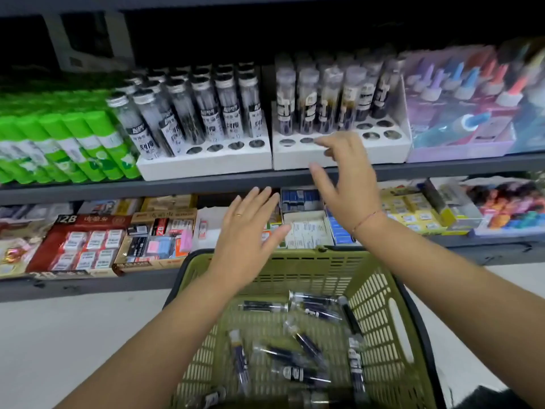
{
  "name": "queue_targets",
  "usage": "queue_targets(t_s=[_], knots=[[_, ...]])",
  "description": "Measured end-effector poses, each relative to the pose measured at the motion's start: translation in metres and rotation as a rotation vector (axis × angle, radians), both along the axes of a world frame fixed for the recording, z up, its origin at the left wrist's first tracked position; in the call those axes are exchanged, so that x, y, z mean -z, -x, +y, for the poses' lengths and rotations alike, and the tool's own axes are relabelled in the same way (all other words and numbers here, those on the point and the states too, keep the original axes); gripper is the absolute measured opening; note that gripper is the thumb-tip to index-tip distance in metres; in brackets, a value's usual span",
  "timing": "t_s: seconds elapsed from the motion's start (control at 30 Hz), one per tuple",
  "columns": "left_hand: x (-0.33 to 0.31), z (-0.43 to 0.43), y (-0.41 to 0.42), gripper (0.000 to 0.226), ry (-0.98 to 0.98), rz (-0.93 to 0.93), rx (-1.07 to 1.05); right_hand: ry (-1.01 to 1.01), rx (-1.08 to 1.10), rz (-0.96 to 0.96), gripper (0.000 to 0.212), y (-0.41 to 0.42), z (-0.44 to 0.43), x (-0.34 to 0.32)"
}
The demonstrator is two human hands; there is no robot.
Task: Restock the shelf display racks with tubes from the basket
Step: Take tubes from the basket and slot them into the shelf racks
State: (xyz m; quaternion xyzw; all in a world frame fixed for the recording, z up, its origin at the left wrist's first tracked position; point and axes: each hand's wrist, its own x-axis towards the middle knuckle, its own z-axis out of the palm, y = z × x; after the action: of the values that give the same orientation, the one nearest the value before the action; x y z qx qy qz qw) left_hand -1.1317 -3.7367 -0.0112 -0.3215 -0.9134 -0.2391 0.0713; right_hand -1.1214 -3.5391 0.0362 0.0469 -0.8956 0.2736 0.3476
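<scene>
Above the green basket [380, 302] where tubes [295, 373] are scattered, left hand [247, 228] and right hand [345, 184] are held empty with fingers [263, 197] apart near the white rack [383, 152], whose vacant front holes [368, 136] should be filled upright.

both bare forearms reach forward, the left hand [247, 231] flat with fingers spread, the right hand [343, 178] raised higher, fingers loosely apart, holding nothing.
</scene>
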Motion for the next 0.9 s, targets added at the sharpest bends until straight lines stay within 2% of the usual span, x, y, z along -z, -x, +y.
queue_targets(t_s=[0.07,0.17,0.27,0.33,0.53,0.63,0.8,0.9], knots=[[0.038,-0.047,-0.007,0.066,0.069,-0.091,-0.172,-0.03,-0.102,-0.283,0.034,-0.02,-0.027,0.055],[0.09,-0.115,-0.012,0.065,0.245,-0.243,-0.489,-0.07,-0.133,-0.873,0.054,-0.048,-0.044,0.143],[0.115,-0.15,-0.023,0.072,0.242,-0.478,-0.62,-0.072,-0.101,-1.164,0.081,-0.068,-0.035,0.204],[0.12,-0.153,-0.028,0.072,0.133,-0.603,-0.652,-0.045,-0.053,-1.239,0.089,-0.072,-0.024,0.225],[0.132,-0.157,-0.027,0.073,0.069,-0.533,-0.706,-0.016,0.039,-1.28,0.09,-0.074,-0.005,0.266],[0.131,-0.155,-0.028,0.063,0.041,-0.511,-0.713,-0.116,0.079,-1.259,0.09,-0.076,-0.009,0.281],[0.129,-0.152,-0.031,0.056,-0.002,-0.506,-0.727,-0.297,0.051,-1.42,0.111,-0.089,-0.026,0.302],[0.13,-0.153,-0.031,0.055,-0.01,-0.494,-0.74,-0.271,0.091,-1.435,0.113,-0.099,-0.043,0.31]])
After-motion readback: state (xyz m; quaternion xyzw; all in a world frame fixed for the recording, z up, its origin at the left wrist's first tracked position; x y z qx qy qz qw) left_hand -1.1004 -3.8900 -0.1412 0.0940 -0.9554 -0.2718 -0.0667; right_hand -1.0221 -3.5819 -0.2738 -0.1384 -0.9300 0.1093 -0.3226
